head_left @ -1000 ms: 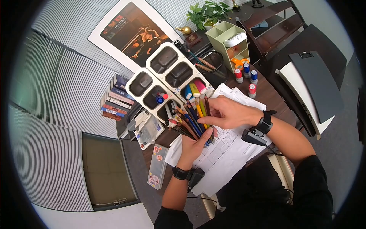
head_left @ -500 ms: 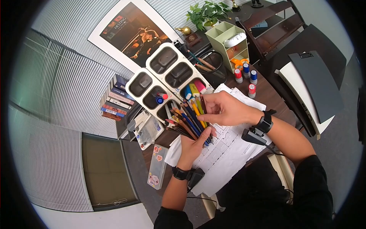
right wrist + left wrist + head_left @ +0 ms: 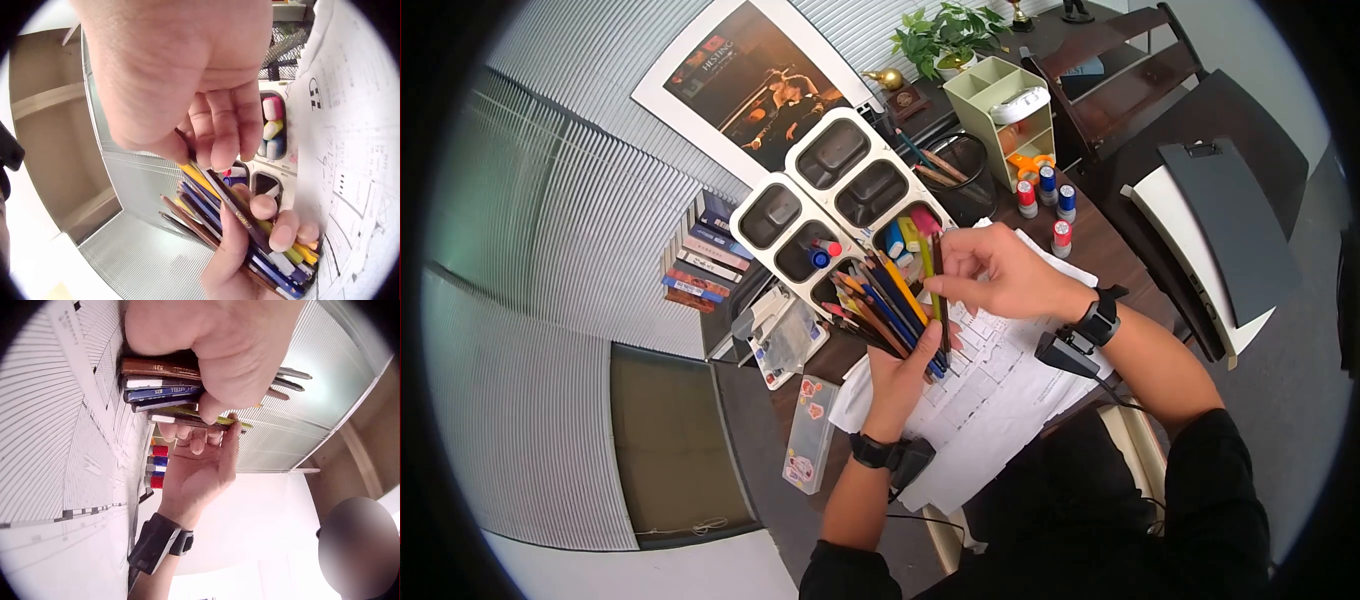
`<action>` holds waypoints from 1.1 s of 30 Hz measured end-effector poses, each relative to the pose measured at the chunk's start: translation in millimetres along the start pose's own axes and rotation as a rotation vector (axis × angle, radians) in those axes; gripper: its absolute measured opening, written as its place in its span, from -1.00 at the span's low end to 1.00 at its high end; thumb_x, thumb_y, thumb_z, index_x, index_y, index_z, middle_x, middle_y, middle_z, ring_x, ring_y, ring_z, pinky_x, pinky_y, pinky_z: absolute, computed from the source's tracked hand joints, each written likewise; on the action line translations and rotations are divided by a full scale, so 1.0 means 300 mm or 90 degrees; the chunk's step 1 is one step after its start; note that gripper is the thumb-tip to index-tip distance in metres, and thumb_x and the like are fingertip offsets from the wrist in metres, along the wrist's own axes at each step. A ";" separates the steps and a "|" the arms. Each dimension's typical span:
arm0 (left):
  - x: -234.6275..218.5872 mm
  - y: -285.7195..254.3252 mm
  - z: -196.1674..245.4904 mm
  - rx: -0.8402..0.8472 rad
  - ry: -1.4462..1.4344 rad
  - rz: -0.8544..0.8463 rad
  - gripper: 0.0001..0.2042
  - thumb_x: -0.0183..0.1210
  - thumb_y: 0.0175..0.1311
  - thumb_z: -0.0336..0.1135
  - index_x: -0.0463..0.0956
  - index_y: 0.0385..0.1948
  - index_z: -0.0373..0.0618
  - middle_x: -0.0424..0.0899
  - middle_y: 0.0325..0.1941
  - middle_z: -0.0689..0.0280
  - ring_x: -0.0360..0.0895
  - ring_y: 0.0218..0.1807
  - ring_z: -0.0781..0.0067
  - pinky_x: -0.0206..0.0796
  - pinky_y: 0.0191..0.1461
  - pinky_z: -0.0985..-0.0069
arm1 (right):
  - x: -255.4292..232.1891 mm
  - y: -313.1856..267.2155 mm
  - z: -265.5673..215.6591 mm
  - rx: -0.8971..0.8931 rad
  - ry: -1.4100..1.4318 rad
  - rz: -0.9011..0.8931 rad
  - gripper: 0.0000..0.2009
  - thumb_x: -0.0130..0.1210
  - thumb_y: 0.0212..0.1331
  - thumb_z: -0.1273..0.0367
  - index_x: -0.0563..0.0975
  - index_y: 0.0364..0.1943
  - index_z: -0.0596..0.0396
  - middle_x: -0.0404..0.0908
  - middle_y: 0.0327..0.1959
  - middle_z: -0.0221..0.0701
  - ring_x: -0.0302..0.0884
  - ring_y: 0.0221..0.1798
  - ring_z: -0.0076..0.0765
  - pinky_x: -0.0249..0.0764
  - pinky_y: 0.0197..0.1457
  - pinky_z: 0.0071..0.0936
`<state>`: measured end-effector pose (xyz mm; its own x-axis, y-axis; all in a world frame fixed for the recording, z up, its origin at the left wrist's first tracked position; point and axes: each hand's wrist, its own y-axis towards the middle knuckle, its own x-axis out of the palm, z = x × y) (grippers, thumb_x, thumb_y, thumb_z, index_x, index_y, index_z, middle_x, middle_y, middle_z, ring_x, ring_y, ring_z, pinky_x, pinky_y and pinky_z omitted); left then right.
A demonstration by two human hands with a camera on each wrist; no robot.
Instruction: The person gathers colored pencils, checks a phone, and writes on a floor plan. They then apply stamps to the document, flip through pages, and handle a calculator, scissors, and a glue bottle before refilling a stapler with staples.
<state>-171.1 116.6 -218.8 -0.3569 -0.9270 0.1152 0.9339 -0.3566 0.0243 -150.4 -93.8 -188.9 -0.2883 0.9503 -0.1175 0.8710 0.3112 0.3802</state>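
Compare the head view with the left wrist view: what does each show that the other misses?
Only the head view shows the white compartment tray, the green desk organizer and the black mesh cup. Only the left wrist view shows the blunt pencil ends lined up under the left hand. Both show the bundle of colored pencils, the right hand pinching one, the printed sheets and the stamp bottles.

Left hand [image 3: 903, 372] raised palm-up with fingers curled closed, right hand [image 3: 998, 275] just above it, thumb and fingertips pinched together, both forearms angled inward, bands on both wrists
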 end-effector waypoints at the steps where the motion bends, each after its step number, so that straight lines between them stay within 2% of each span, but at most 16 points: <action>1: -0.003 0.003 -0.005 0.003 -0.009 0.005 -0.80 0.17 0.43 -0.41 0.43 -0.04 -0.29 0.67 -0.26 0.15 0.67 -0.24 0.36 0.52 -0.14 0.46 | -0.007 0.000 -0.012 -0.002 0.064 0.034 -0.77 0.23 0.30 0.45 0.43 -0.46 0.16 0.52 -0.62 -0.51 0.48 -0.60 -0.70 0.36 -0.54 -0.65; 2: -0.010 0.009 -0.010 -0.001 -0.022 0.004 -0.80 0.17 0.43 -0.41 0.43 -0.05 -0.28 0.67 -0.26 0.14 0.67 -0.25 0.35 0.53 -0.15 0.45 | -0.017 0.003 -0.021 -0.003 0.127 0.067 -0.79 0.23 0.31 0.44 0.45 -0.45 0.16 0.52 -0.63 -0.52 0.46 -0.62 -0.72 0.33 -0.57 -0.65; 5: -0.014 0.015 -0.016 0.009 -0.065 0.021 -0.82 0.19 0.42 -0.40 0.42 -0.09 -0.24 0.67 -0.30 0.14 0.67 -0.30 0.34 0.53 -0.17 0.44 | -0.083 0.010 -0.045 -0.049 0.118 0.165 -0.86 0.24 0.31 0.43 0.52 -0.32 0.20 0.59 -0.54 -0.48 0.49 -0.59 -0.67 0.34 -0.57 -0.64; 7: -0.023 0.023 -0.020 0.070 -0.016 -0.003 -0.83 0.19 0.42 -0.40 0.42 -0.11 -0.22 0.65 -0.36 0.16 0.65 -0.34 0.38 0.49 -0.21 0.46 | -0.138 0.024 -0.061 -0.105 0.174 0.221 -0.87 0.22 0.32 0.45 0.56 -0.18 0.24 0.61 -0.50 -0.43 0.50 -0.59 -0.63 0.36 -0.54 -0.64; 8: -0.012 0.023 -0.010 0.085 -0.035 -0.004 -0.85 0.19 0.42 -0.40 0.41 -0.13 -0.20 0.63 -0.41 0.19 0.62 -0.36 0.41 0.46 -0.25 0.48 | -0.173 0.030 -0.077 -0.105 0.127 0.255 -0.86 0.21 0.33 0.46 0.59 -0.13 0.25 0.62 -0.49 -0.40 0.50 -0.59 -0.61 0.38 -0.52 -0.64; 9: -0.011 0.021 -0.001 0.087 -0.029 -0.009 -0.85 0.19 0.42 -0.38 0.41 -0.15 -0.19 0.63 -0.42 0.21 0.62 -0.37 0.42 0.45 -0.25 0.50 | -0.197 0.045 -0.102 -0.116 0.093 0.296 -0.88 0.21 0.33 0.46 0.59 -0.17 0.25 0.60 -0.50 -0.42 0.50 -0.59 -0.61 0.38 -0.52 -0.63; 12: -0.019 0.017 0.016 0.090 -0.016 -0.021 -0.86 0.19 0.42 -0.37 0.43 -0.17 -0.19 0.63 -0.43 0.23 0.62 -0.37 0.45 0.44 -0.25 0.52 | -0.258 0.100 -0.180 -0.162 -0.031 0.319 -0.88 0.21 0.32 0.47 0.59 -0.19 0.28 0.57 -0.53 -0.47 0.47 -0.60 -0.62 0.38 -0.52 -0.64; 15: -0.024 0.016 0.023 0.083 -0.004 -0.030 -0.87 0.18 0.42 -0.38 0.44 -0.17 -0.19 0.63 -0.43 0.24 0.62 -0.37 0.46 0.44 -0.26 0.52 | -0.289 0.187 -0.248 -0.136 -0.147 0.319 -0.85 0.25 0.30 0.40 0.59 -0.29 0.23 0.55 -0.54 -0.53 0.44 -0.60 -0.66 0.32 -0.57 -0.64; 17: -0.031 0.023 0.001 0.104 -0.020 -0.028 -0.87 0.18 0.42 -0.38 0.44 -0.17 -0.20 0.63 -0.43 0.25 0.62 -0.37 0.46 0.45 -0.25 0.52 | -0.310 0.242 -0.252 -0.111 -0.227 0.270 -0.81 0.28 0.27 0.37 0.56 -0.38 0.20 0.55 -0.55 -0.54 0.41 -0.61 -0.68 0.26 -0.60 -0.64; 19: -0.027 0.021 0.002 0.094 -0.056 -0.019 -0.88 0.19 0.41 -0.40 0.50 -0.21 -0.26 0.64 -0.44 0.27 0.62 -0.39 0.50 0.47 -0.24 0.51 | -0.325 0.280 -0.254 -0.078 -0.425 0.245 -0.76 0.32 0.18 0.37 0.51 -0.41 0.28 0.53 -0.59 -0.42 0.42 -0.64 -0.59 0.30 -0.56 -0.52; 21: -0.031 0.024 0.002 0.097 -0.081 -0.013 -0.88 0.19 0.41 -0.40 0.50 -0.20 -0.27 0.65 -0.43 0.27 0.63 -0.39 0.50 0.49 -0.23 0.50 | -0.298 0.302 -0.276 -0.025 -0.517 0.206 -0.75 0.32 0.15 0.37 0.51 -0.41 0.30 0.53 -0.59 -0.35 0.47 -0.63 -0.48 0.36 -0.53 -0.46; 25: -0.032 0.021 0.007 0.084 -0.060 -0.024 -0.87 0.20 0.41 -0.38 0.51 -0.21 -0.26 0.65 -0.43 0.28 0.63 -0.38 0.51 0.48 -0.24 0.51 | -0.312 0.335 -0.252 -0.054 -0.556 0.180 -0.77 0.30 0.16 0.39 0.53 -0.38 0.31 0.56 -0.58 -0.30 0.51 -0.60 -0.43 0.40 -0.51 -0.42; 29: -0.033 0.020 0.003 0.079 -0.048 -0.029 -0.87 0.20 0.41 -0.37 0.51 -0.21 -0.25 0.65 -0.43 0.29 0.63 -0.38 0.52 0.46 -0.24 0.52 | -0.285 0.347 -0.272 -0.022 -0.539 0.183 -0.82 0.28 0.17 0.42 0.56 -0.34 0.30 0.63 -0.53 -0.24 0.58 -0.56 -0.31 0.47 -0.42 -0.36; 33: -0.032 0.020 0.010 0.072 -0.038 -0.024 -0.88 0.19 0.42 -0.38 0.51 -0.21 -0.24 0.65 -0.43 0.29 0.63 -0.37 0.53 0.46 -0.25 0.52 | -0.287 0.367 -0.248 -0.008 -0.557 0.132 -0.81 0.28 0.16 0.41 0.55 -0.34 0.30 0.67 -0.50 -0.20 0.61 -0.55 -0.20 0.49 -0.37 -0.31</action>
<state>-162.1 123.9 -216.7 -0.3927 -0.9038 0.1702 0.9174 -0.3721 0.1410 -59.4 -141.9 -68.8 0.2850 0.6545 -0.7003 0.8657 0.1379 0.4812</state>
